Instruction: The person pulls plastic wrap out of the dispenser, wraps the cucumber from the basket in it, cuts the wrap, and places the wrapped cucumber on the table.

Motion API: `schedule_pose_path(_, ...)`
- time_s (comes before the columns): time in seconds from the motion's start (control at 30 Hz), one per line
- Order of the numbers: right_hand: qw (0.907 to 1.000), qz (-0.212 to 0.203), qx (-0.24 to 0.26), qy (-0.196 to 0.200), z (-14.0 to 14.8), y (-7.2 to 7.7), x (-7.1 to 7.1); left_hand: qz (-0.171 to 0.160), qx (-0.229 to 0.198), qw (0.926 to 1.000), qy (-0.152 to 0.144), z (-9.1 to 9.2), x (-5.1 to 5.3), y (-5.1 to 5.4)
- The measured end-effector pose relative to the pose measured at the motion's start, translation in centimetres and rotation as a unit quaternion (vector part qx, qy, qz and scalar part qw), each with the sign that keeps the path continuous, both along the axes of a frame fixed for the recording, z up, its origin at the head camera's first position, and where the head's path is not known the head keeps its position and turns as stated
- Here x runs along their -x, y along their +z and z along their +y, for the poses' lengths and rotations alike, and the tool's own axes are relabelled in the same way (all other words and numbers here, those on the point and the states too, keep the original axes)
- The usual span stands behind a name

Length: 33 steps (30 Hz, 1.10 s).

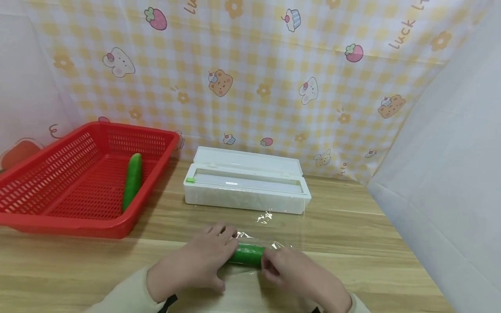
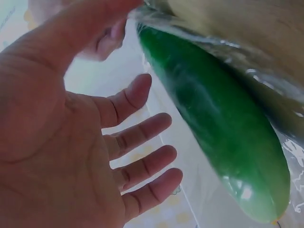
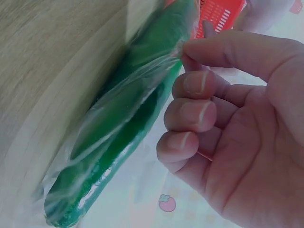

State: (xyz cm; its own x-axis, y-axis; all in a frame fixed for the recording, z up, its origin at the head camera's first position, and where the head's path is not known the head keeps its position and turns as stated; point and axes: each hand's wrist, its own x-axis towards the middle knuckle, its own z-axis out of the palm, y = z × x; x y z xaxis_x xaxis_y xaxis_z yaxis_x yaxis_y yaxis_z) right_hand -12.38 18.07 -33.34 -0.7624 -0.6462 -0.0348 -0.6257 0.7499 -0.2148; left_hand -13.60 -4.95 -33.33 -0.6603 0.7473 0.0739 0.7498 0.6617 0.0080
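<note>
A green cucumber (image 1: 247,254) lies crosswise on the table between my hands, partly covered by clear plastic wrap (image 3: 118,109). My right hand (image 1: 287,271) pinches the edge of that wrap between thumb and forefinger, its other fingers curled in. Over the cucumber's left end is my left hand (image 1: 195,261), and its fingers (image 2: 147,166) are spread and loosely bent beside the cucumber (image 2: 213,123) in the left wrist view. Whether the left thumb touches the film is hard to tell. Behind the hands, the sheet runs back to a white wrap dispenser box (image 1: 246,198) with its lid raised.
At the left stands a red plastic basket (image 1: 78,226) holding another cucumber (image 1: 133,180). A green slider (image 1: 190,179) sits at the dispenser's left end. A checked cloth (image 1: 250,104) hangs behind the wooden table (image 1: 352,226), and a white sheet (image 1: 442,161) borders it at right.
</note>
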Motion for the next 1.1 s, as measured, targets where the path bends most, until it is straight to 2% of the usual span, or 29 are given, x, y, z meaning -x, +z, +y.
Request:
schedule_pose_path(0.13, 0.9997, -0.007, 0.019, -0.012, 0.1, 0.0, 0.1, 0.042, 0.002, 0.9991, -0.003, 0.1, 0.0, -0.4)
schedule_pose_path(0.27, 0.9993, -0.007, 0.032, -0.020, 0.1, 0.2, 0.2, 0.038, -0.031, 0.9988, -0.004, 0.1, 0.4, -0.7)
schedule_pose_path(0.53, 0.9964, -0.030, 0.067, -0.043, 0.6, 0.8, 0.4, -0.013, -0.076, 0.9970, -0.005, -0.1, 1.4, -0.5)
schedule_pose_path(0.67, 0.9973, 0.008, 0.059, -0.043, 1.0, 0.8, 0.3, -0.052, -0.101, 0.9935, -0.013, -0.3, 1.8, -0.4)
schedule_pose_path(0.8, 0.9979, 0.058, 0.005, -0.030, 1.1, 0.3, 0.3, -0.097, -0.120, 0.9880, -0.008, -0.6, 2.2, -0.3)
schedule_pose_path(0.9, 0.9965, 0.078, -0.026, -0.020, 1.4, 0.0, 0.4, -0.121, -0.136, 0.9834, -0.003, -0.7, 2.5, -0.2)
schedule_pose_path(1.0, 0.9979, 0.060, -0.013, -0.019, 2.0, 0.1, 0.7, -0.140, -0.158, 0.9773, -0.003, -0.8, 2.8, -0.3)
schedule_pose_path(1.1, 0.9993, 0.012, 0.018, -0.029, 2.6, 0.3, 1.1, -0.154, -0.174, 0.9726, 0.003, -1.0, 3.1, -0.2)
